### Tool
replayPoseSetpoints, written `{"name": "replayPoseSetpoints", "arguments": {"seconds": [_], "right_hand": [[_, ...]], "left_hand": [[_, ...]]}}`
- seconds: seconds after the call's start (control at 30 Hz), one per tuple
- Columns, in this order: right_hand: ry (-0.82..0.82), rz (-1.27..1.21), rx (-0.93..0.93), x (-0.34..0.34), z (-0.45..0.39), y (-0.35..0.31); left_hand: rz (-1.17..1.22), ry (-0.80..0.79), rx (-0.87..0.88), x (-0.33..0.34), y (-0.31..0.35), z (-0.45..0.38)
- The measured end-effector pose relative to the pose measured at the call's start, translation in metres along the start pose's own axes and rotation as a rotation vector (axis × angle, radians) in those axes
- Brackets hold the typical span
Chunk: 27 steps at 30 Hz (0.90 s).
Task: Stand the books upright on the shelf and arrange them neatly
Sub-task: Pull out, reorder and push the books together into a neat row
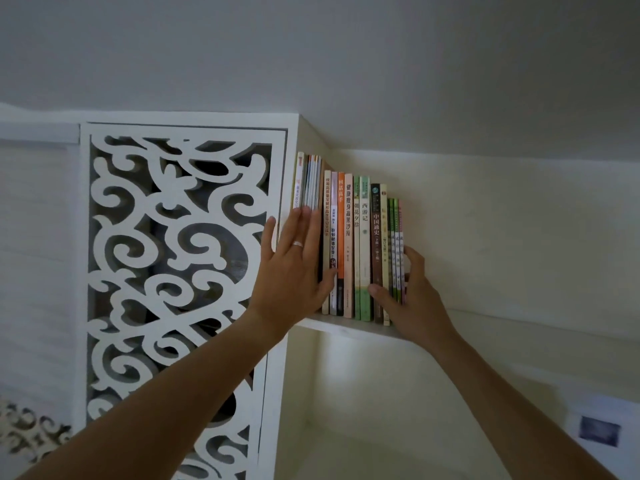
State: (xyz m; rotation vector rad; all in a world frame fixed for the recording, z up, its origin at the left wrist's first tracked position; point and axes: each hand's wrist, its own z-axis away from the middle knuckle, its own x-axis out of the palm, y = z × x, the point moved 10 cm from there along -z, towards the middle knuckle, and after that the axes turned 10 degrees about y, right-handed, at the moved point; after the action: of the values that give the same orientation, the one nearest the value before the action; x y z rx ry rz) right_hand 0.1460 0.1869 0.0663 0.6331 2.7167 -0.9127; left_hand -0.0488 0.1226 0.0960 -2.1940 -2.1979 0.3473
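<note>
- panel (180, 271): carved white screen at far left, beside the shelf opening. not part of the work. the left forearm passes in front of it; a sideways slip of that arm could knock it.
- left hand (294, 261): flat, fingers straight and close together, thumb spread out to the left. the palm and fingers press on the spines of the leftmost books. a ring shows on one finger. risk: a push only at this end would drive these spines deeper than their neighbours and leave a stepped front.
- books (349, 247): one upright row on the shelf (346, 326), packed against the left wall, spines out. heights fall from left to right. the job looks near done; only squaring up remains, by my judgement.
- right hand (412, 292): at the open right end of the row. thumb lies on the spines low down, fingers curl round behind the last thin books, gripping them. risk: nothing else props this end; if the hand lets go while the row is loose, the thin books could lean or topple right.
</note>
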Motion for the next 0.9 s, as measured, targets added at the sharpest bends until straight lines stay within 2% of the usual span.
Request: {"name": "replayPoseSetpoints", "arguments": {"seconds": [0.1,0.23,0.37,0.5,0.63,0.8,0.9], "right_hand": [[-0.004,0.004,-0.014,0.006,0.001,0.001],[0.002,-0.003,0.006,0.007,0.003,0.002],[-0.044,-0.017,-0.020,0.003,0.009,-0.004],[-0.141,0.059,0.008,0.002,0.012,0.004],[-0.142,0.148,0.003,0.005,0.014,0.002],[-0.168,0.192,0.018,-0.004,0.014,0.004],[-0.151,0.183,0.018,-0.006,0.009,0.002]], "left_hand": [[-0.073,-0.023,0.030,0.002,0.004,0.001],[-0.056,-0.077,-0.009,0.006,-0.003,0.005],[-0.080,-0.059,-0.015,0.009,0.012,0.020],[-0.121,-0.089,-0.018,0.021,0.008,0.036],[-0.161,-0.052,-0.006,0.024,0.010,0.035],[-0.064,-0.070,0.003,0.029,0.004,0.037],[0.050,0.033,-0.069,0.012,0.019,0.025]]}}
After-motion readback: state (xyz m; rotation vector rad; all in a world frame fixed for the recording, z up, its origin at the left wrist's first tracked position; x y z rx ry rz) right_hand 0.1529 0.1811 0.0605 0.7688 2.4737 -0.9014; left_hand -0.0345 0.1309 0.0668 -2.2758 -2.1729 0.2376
